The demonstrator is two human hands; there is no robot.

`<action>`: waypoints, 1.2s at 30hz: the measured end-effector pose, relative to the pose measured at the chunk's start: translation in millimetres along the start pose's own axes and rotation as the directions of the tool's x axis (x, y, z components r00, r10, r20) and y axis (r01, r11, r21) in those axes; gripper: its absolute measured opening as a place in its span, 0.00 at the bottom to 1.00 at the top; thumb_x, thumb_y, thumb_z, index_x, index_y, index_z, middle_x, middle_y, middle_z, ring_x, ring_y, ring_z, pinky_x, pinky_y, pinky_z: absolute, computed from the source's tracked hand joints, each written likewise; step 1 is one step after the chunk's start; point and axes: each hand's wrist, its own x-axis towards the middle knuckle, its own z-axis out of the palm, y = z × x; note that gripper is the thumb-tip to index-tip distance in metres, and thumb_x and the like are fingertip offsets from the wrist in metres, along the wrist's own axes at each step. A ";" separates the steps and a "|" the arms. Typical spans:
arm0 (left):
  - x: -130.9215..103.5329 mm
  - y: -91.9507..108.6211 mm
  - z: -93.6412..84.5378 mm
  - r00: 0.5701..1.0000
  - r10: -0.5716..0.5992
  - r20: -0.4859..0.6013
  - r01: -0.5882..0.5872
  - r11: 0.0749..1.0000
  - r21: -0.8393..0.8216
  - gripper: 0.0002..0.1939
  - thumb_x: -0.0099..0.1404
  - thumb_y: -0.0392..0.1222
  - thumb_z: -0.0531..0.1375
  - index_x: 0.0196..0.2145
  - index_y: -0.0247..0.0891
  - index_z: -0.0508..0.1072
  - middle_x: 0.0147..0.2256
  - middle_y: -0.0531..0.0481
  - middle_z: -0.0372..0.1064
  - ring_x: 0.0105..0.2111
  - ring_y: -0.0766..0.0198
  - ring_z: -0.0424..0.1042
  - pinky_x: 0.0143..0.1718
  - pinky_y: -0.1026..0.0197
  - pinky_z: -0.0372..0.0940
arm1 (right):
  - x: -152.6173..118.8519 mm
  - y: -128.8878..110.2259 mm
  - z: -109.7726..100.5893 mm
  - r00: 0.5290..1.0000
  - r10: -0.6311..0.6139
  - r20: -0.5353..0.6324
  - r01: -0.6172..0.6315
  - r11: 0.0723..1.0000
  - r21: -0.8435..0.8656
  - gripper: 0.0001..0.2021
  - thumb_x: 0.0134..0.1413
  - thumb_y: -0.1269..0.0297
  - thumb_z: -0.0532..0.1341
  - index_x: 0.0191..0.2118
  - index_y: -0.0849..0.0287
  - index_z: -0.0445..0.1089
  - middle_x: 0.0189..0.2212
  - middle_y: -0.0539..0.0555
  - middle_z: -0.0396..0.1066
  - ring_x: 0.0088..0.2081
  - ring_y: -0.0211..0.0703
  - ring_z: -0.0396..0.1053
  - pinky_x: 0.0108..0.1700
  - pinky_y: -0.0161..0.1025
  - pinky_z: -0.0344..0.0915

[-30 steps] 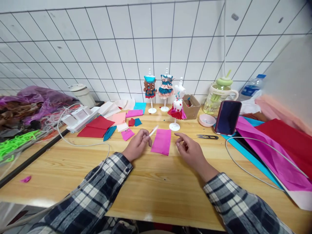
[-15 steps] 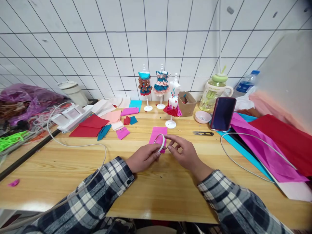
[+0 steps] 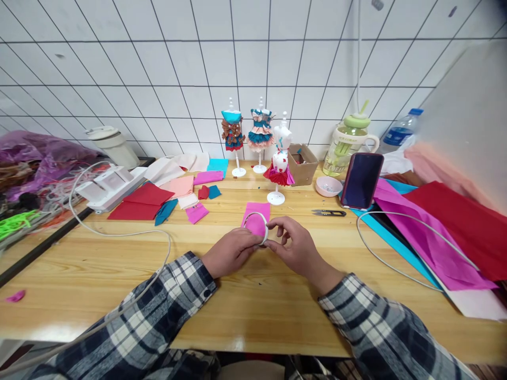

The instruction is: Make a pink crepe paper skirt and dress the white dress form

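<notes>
A narrow white roll of tape (image 3: 265, 237) stands tilted between my hands, just above the table. My left hand (image 3: 232, 251) pinches its lower edge between thumb and fingers. My right hand (image 3: 295, 247) has its thumb and bent forefinger at the roll's right rim; the other fingers are curled. Beneath and behind the roll lies a bright pink piece of paper or cloth (image 3: 259, 207), partly seen through the ring. Beyond it stands a small white dress form (image 3: 282, 138) with a red and pink skirt.
Two more dressed forms (image 3: 232, 132) stand by the tiled wall. Thread snips (image 3: 328, 212), a pink bowl (image 3: 328, 186) and a propped phone (image 3: 362, 181) are at right. Coloured scraps (image 3: 140, 201) and a power strip (image 3: 114, 187) lie left. White cables (image 3: 168, 248) cross the table.
The roll of tape has turned so its opening faces me more. My right thumb and forefinger have come in from beside the roll to its right rim. The view has shifted slightly.
</notes>
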 end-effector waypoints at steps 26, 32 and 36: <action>-2.0 14.8 0.2 0.959 -0.281 -0.035 0.282 0.943 0.178 0.15 0.70 0.50 0.51 0.41 0.43 0.75 0.35 0.50 0.78 0.33 0.60 0.75 0.32 0.63 0.63 | -4.0 -4.1 7.4 0.999 0.034 -0.024 -0.035 0.998 -0.053 0.08 0.55 0.67 0.61 0.41 0.56 0.67 0.36 0.52 0.72 0.30 0.38 0.66 0.31 0.35 0.64; -1.9 16.4 -2.0 0.963 -0.267 -0.038 0.270 0.954 0.131 0.15 0.70 0.49 0.51 0.45 0.43 0.74 0.34 0.50 0.77 0.31 0.62 0.74 0.32 0.63 0.62 | -3.9 -5.2 3.8 0.998 -0.032 -0.054 0.026 0.994 -0.102 0.09 0.57 0.67 0.60 0.44 0.53 0.72 0.42 0.53 0.72 0.37 0.40 0.70 0.36 0.36 0.68; -2.4 15.6 -5.4 0.972 -0.222 -0.076 0.225 0.974 0.036 0.16 0.71 0.47 0.49 0.42 0.41 0.75 0.32 0.50 0.75 0.32 0.63 0.72 0.34 0.64 0.62 | -2.6 -6.9 2.7 0.997 -0.077 -0.022 0.075 0.991 -0.108 0.05 0.60 0.67 0.58 0.37 0.55 0.72 0.40 0.54 0.73 0.42 0.43 0.70 0.40 0.37 0.68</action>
